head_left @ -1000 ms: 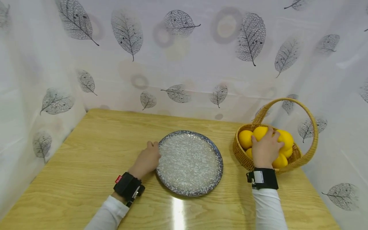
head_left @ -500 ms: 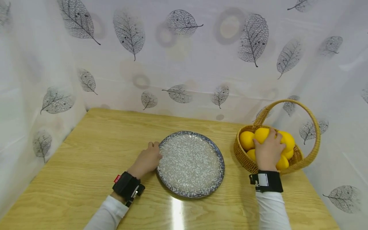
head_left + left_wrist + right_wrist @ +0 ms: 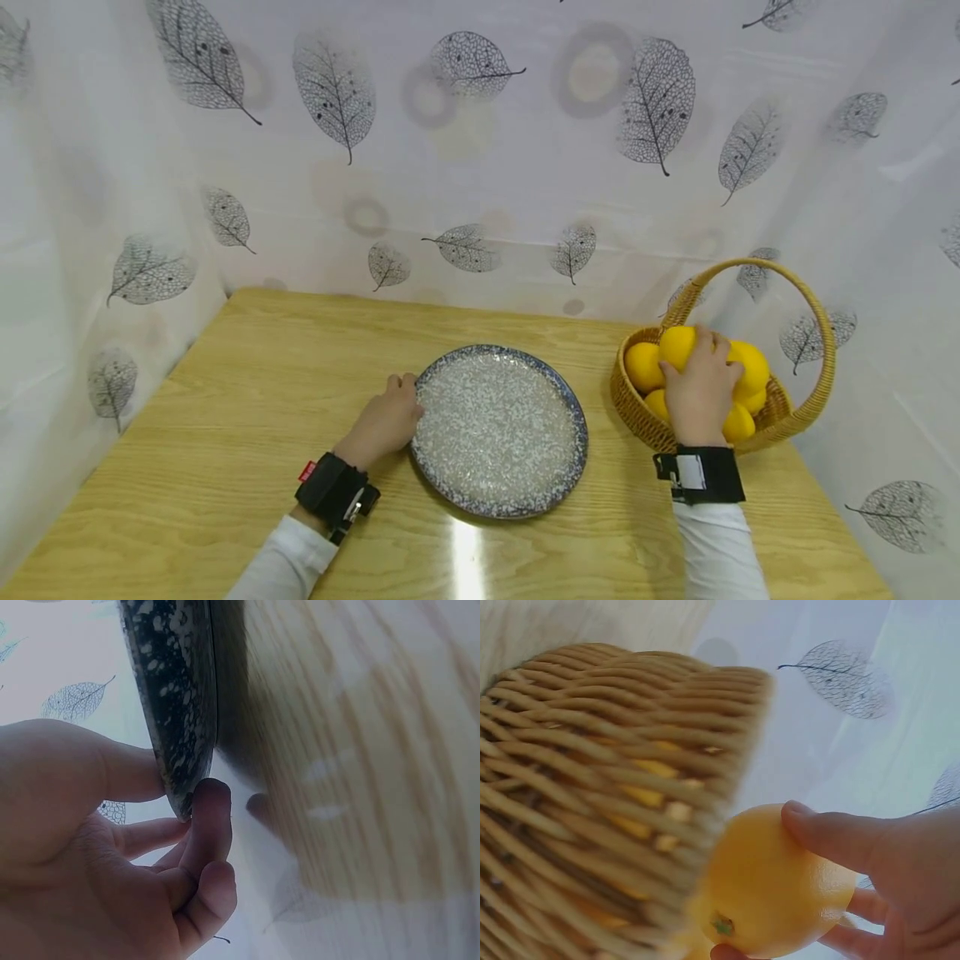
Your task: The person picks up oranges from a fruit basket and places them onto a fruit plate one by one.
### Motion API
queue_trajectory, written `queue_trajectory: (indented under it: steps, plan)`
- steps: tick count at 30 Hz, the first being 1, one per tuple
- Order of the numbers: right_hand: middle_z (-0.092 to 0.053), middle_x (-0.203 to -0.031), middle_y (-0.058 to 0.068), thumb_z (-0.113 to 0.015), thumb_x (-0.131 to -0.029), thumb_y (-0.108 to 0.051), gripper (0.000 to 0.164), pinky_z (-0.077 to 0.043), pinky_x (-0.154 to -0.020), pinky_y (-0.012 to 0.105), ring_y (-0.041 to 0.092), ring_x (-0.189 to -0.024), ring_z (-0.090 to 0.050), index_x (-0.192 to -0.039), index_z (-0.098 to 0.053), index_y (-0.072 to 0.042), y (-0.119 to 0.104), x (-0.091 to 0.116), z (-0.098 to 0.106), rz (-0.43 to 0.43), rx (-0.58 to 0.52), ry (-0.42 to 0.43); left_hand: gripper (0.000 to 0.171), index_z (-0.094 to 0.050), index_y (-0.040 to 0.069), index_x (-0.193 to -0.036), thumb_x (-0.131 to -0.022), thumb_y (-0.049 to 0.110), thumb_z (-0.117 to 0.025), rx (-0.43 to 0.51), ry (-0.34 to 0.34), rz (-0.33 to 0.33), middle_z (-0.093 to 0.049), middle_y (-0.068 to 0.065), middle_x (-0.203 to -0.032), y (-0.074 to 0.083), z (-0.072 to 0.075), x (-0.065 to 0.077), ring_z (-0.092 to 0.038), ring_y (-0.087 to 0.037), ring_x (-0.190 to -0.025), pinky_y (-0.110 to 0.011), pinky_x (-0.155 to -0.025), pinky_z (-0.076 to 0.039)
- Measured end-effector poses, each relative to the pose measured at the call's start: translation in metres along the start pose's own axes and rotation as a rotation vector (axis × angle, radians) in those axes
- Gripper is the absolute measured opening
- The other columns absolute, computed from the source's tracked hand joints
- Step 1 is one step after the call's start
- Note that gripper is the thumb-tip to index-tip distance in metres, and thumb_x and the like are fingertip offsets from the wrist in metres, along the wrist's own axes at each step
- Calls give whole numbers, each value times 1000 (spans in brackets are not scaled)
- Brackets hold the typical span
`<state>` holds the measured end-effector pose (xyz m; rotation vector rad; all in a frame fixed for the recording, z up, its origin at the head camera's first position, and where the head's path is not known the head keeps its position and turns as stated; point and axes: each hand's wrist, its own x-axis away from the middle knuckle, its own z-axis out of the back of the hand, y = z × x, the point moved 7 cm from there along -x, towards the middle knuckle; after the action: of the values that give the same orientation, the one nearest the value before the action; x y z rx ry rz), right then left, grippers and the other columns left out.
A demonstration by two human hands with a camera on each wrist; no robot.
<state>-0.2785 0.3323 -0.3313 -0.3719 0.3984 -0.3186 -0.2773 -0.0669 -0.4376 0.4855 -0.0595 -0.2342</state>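
Observation:
At the plate's left rim my left hand (image 3: 384, 421) pinches the round speckled plate (image 3: 498, 429), which has a dark edge. In the left wrist view the thumb lies on one face of the plate (image 3: 172, 682) and a finger bends under the rim. My right hand (image 3: 701, 396) is over the wicker basket (image 3: 637, 417) at the right and grips a yellow-orange orange (image 3: 677, 347). The right wrist view shows this orange (image 3: 769, 881) with a small green stem end, the thumb on its side and fingers around it, beside the basket's woven wall.
Several more oranges (image 3: 750, 371) fill the basket, whose tall arched handle (image 3: 821, 358) rises on the right. A wooden table (image 3: 315, 342) bears plate and basket. Behind and at both sides hangs a pale curtain (image 3: 510, 183) with leaf prints.
The gripped orange has risen slightly above the others in the basket. My left hand stays on the plate's rim, and plate and basket keep their places.

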Motion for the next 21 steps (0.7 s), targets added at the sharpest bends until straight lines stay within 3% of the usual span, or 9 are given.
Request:
queue_trajectory:
  steps: [4,10,15,21]
  plan:
    - [-24,-149,27,-63,-91,-16,72,-44,-71,60,56,-113,-31,-149,-23,-6,-19,5,7,89,-25,34,47,-40,-10,-132,-94,13,-55,-4,-4,9,-48,-26,-111,-1,-1,0,-52,-23,-62,-37,-54,-47]
    - [-32,-143,27,-69,-85,-9,71,-30,-90,60,54,-113,-33,-146,-32,-5,-56,13,10,264,-59,74,47,-40,-10,-131,-94,14,-55,-18,3,11,-48,-27,-112,-1,-2,-1,-55,-27,-66,-41,-57,-50]
    - [-38,-138,25,-73,-80,-5,70,-32,-89,57,52,-107,-37,-141,-39,-3,-84,19,-5,403,-61,92,47,-41,-11,-131,-94,14,-55,-17,3,11,-48,-27,-113,0,-2,0,-56,-28,-66,-42,-58,-50]
    - [-44,-136,20,-79,-74,-5,71,-42,-85,54,47,-104,-43,-137,-45,-6,-121,30,-36,525,-41,18,47,-40,-12,-130,-94,14,-55,-43,1,4,-53,-29,-115,2,-2,0,-62,-38,-80,-47,-67,-51]
